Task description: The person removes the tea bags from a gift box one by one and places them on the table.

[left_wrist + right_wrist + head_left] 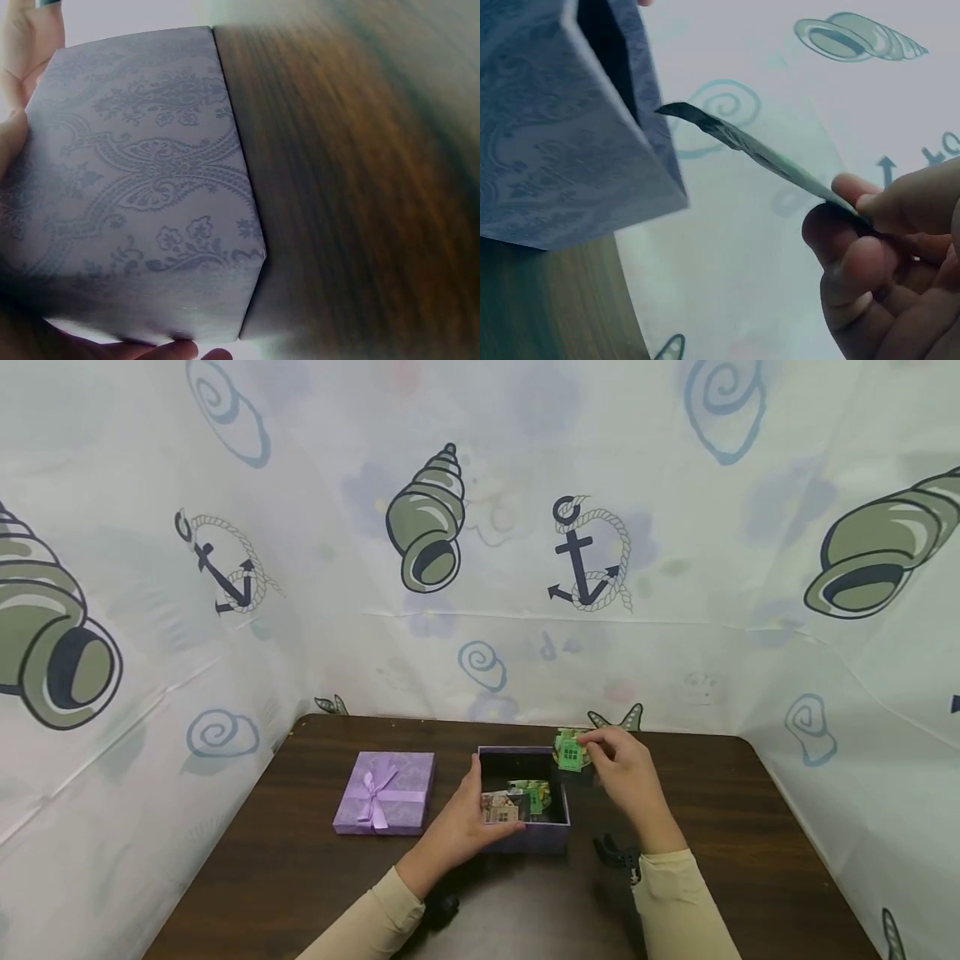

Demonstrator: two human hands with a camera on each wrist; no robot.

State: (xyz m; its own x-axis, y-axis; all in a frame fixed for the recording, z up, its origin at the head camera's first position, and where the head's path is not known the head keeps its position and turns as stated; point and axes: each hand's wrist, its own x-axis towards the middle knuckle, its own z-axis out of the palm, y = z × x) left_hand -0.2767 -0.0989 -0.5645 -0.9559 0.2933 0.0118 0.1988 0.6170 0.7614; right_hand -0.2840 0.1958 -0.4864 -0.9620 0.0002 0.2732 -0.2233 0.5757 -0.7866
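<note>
Three walls of shell-and-anchor cloth (510,552) close round a dark wooden table (255,893), and on it stands an open purple box (536,840), its lid (411,778) lying to the left with a strip of tabletop between the two. The left hand (467,818) clasps the box by its near left corner, thumb along the near rim and fingers along the left wall. The right hand (626,777) is near the far right corner, pinching a green packet (570,756) between thumb and fingertips — it is the hand nearer that corner, and the packet lies to its left, on the box side. From the right wrist the packet shows almost edge-on, its long axis running from the fingertips toward the box; whether the dark free tip touches the wall I cannot tell. The right rim is the edge to mind, with open room above it and over the tabletop to the right. Inside, a second green packet (536,793) and a brownish packet (501,808) overlap toward the near side — dark interior shows beyond them.
</note>
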